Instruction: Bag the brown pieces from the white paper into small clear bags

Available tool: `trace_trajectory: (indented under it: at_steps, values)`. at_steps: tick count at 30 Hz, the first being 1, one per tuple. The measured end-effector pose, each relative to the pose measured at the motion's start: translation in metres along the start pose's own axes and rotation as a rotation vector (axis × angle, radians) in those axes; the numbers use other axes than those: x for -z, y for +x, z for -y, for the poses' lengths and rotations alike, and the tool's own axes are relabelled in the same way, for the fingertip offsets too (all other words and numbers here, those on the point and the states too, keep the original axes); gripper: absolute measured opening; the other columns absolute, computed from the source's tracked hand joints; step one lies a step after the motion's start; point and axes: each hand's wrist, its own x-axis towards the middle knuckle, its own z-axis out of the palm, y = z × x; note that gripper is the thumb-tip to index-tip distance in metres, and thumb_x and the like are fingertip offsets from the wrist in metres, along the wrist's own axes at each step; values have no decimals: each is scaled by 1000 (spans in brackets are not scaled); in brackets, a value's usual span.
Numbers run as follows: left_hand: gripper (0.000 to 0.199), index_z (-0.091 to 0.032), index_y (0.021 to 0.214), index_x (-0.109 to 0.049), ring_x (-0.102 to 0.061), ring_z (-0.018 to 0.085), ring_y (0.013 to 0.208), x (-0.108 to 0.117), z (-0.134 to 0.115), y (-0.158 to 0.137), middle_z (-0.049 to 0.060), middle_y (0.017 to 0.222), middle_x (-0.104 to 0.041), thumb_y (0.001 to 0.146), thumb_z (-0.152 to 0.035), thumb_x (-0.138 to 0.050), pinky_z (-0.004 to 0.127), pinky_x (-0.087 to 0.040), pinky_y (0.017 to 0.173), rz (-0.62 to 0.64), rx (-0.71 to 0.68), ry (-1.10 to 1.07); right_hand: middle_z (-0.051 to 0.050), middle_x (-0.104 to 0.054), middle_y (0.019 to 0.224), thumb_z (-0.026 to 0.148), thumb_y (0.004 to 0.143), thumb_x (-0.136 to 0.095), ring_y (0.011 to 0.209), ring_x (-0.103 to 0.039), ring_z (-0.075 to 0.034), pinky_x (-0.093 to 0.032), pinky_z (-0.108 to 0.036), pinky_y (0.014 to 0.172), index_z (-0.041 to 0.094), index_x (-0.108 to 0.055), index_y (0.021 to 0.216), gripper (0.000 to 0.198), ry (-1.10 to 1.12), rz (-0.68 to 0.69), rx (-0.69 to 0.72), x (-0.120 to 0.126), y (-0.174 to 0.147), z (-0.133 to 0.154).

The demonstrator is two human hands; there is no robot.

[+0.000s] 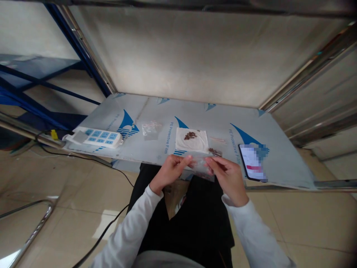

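Both your hands are closed on the clear, thin plastic bag (200, 166): left hand (175, 168) and right hand (229, 178) pinch it between thumbs and fingers, over the table's near edge. Whether it is filled or sealed, cannot tell. Partway along, by the look: small, rough, dark brown pieces (190, 136) lie loosely heaped on a soft, creased white square sheet (181, 146), not yet bagged; a second brown cluster (214, 152) sits just beside, seemingly in clear plastic. Flat, glossy clear packet (150, 131) lies left, apparently unfilled. Tabletop: smooth grey, blue-printed film (287, 160).
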Motion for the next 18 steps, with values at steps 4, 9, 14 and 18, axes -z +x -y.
trace_trajectory:
  at_steps: [4, 9, 14, 18]
  values:
    - [42, -16, 98, -72, -69, 20, 73, 50, 43, 29, 9, 89, -74, 91, -48, -45, 32, -53, 70, -489, 131, 305, -5, -73, 73, 50, 74, -70, 44, -57, -14, -49, -27, 46, 18, -64, 111, 49, -82, -213, 38, 29, 49, -28]
    - [48, -8, 115, -58, -60, 34, 107, 112, 91, 63, 22, 110, -64, 77, -38, -66, 48, -45, 91, -877, 332, 594, -11, -72, 83, 50, 83, -55, 56, -64, -19, -52, -33, 60, 14, -66, 104, 44, -512, -288, -15, 67, 108, -82]
    - [15, -14, 86, -64, -61, 32, 98, 127, 100, 73, 17, 100, -64, 78, -27, -62, 46, -45, 86, -890, 340, 673, -21, -65, 108, 41, 82, -56, 104, -59, -34, -43, -51, 93, 8, -60, 120, 51, -823, -379, 47, 74, 116, -100]
    - [13, -18, 89, -64, -60, 25, 95, 117, 81, 55, 11, 102, -65, 85, -28, -58, 40, -42, 90, -863, 195, 735, -19, -61, 116, 39, 85, -53, 109, -55, -32, -42, -52, 95, 11, -57, 122, 46, -777, -417, 249, 53, 87, -75]
